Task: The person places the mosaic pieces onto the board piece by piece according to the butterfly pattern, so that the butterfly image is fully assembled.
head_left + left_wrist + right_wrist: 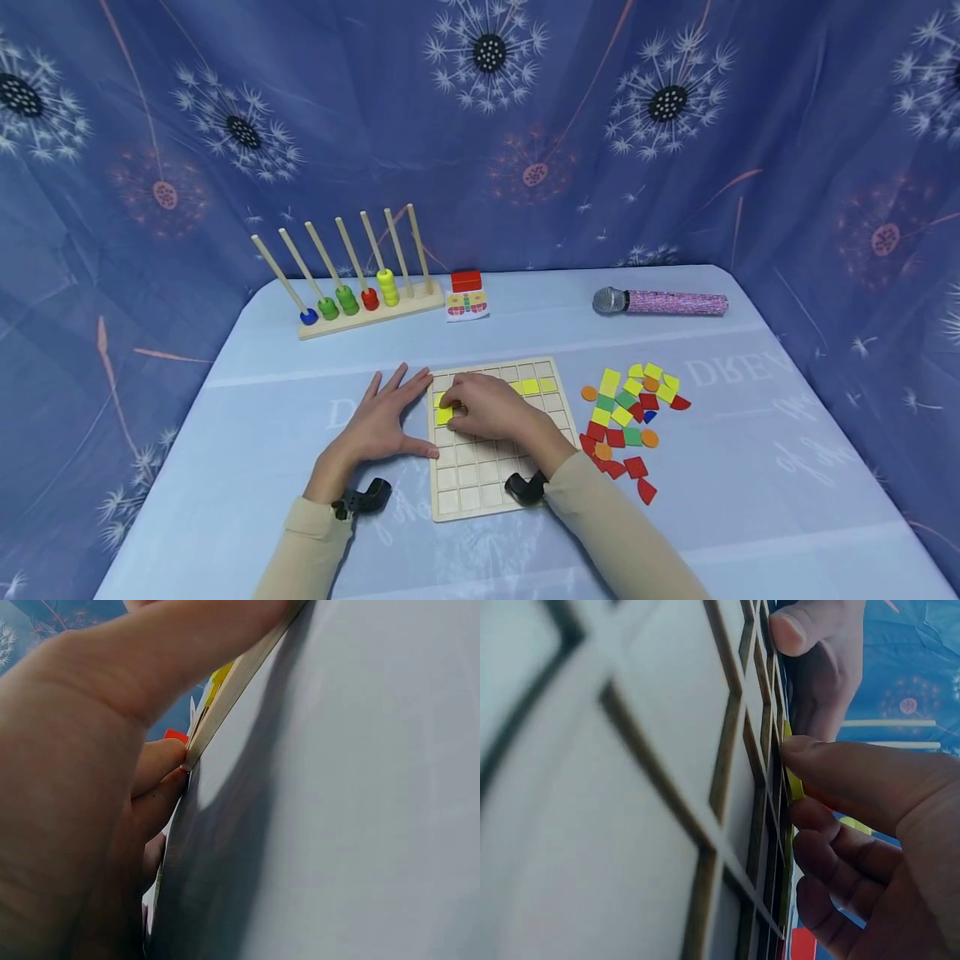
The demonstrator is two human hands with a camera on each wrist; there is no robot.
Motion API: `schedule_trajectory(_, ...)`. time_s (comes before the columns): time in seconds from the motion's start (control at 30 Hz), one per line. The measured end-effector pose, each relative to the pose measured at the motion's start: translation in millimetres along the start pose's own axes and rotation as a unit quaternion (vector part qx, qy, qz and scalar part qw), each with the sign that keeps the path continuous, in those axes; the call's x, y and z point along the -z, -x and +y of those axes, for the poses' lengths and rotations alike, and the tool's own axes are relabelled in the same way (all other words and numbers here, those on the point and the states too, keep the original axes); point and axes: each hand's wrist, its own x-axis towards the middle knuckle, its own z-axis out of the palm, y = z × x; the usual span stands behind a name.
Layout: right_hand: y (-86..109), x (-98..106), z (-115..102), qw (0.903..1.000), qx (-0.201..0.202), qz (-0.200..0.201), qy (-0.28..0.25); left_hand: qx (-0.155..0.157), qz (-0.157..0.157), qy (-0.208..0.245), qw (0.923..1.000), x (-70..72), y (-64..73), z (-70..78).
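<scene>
A shallow wooden grid board [468, 477] lies on the table with yellow square tiles in some cells, including one tile [531, 387] in an upper row. My right hand [491, 406] reaches over its upper left part, thumb and fingers curled round a yellow square tile [792, 776] at the board's surface. Another yellow tile [444, 415] shows beside the fingertips in the head view. My left hand [381, 423] is spread flat at the board's left side, thumb at the wooden edge [225, 709] and fingers pointing away. The right hand covers several cells.
Loose coloured pieces, among them a green square [632, 437] and an orange disc [588, 392], lie right of the board. Behind stand a peg rack [367, 317] with coloured beads, a small red-topped picture card [467, 305] and a glittery microphone [675, 302]. A dandelion-print curtain encloses the table.
</scene>
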Motion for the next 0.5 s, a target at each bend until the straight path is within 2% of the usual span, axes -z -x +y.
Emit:
schedule_trajectory(0.33,-2.1,-1.5,-0.5,0.9998,0.010,-0.010,0.016,-0.012,0.005,0.000,0.9999,2.3,-1.2,-1.7)
schedule_trajectory(0.5,-0.6,-0.7,1.3,0.9998,0.017,-0.012,0.001,-0.017,0.005,0.005,0.9998,1.7,-0.5,-1.5)
